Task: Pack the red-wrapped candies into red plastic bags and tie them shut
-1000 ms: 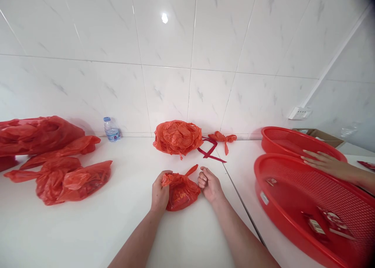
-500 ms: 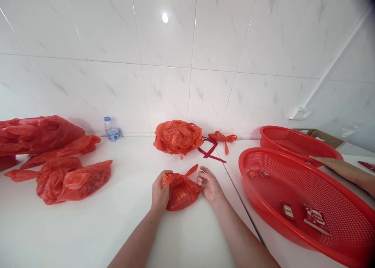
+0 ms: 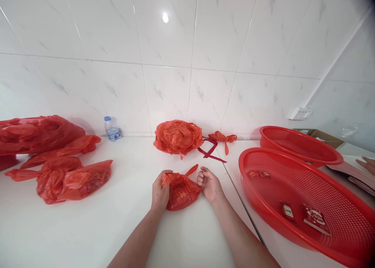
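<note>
Well apart: held bag and basket rim.

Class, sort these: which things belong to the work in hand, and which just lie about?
Likely in the work:
red bag, gripped by the left hand
right hand, curled at its edge

Apparently just lying about:
water bottle
dark red strap

The left hand and the right hand, near the lower middle of the frame, are bare, as are the left forearm and the right forearm down to the bottom edge. Both forearms are smooth and rounded in outline, broadest where the frame cuts them off and tapering to narrower wrists, with slim fingers visible on the right
</note>
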Action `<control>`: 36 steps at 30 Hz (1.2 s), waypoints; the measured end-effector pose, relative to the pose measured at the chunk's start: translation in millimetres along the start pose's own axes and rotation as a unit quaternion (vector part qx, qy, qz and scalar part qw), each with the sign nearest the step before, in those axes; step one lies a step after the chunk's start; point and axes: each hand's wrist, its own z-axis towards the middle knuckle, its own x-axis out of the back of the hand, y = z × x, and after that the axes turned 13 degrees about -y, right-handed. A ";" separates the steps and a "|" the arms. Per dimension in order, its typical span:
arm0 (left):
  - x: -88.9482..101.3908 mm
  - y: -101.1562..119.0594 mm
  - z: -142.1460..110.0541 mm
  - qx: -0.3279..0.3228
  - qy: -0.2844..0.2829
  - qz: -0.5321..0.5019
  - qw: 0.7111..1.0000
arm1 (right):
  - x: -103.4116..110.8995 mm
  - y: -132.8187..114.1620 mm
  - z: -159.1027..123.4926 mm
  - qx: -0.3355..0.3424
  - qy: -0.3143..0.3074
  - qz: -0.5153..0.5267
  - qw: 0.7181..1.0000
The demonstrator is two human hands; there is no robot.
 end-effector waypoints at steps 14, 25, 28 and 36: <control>0.7 -0.5 0.5 0.010 -0.009 -0.002 1.000 | -3.4 -0.5 -2.9 -0.002 -0.013 -0.024 1.000; 0.2 1.8 -0.4 0.008 -0.010 -0.005 1.000 | -2.1 -0.7 -0.1 -0.012 0.007 0.007 1.000; 0.2 1.5 -0.1 0.007 -0.010 -0.004 1.000 | -1.5 -0.7 -0.1 -0.013 0.007 0.014 1.000; 0.1 2.0 -0.5 0.008 -0.012 -0.003 1.000 | -0.1 -0.8 0.3 -0.014 0.003 0.016 1.000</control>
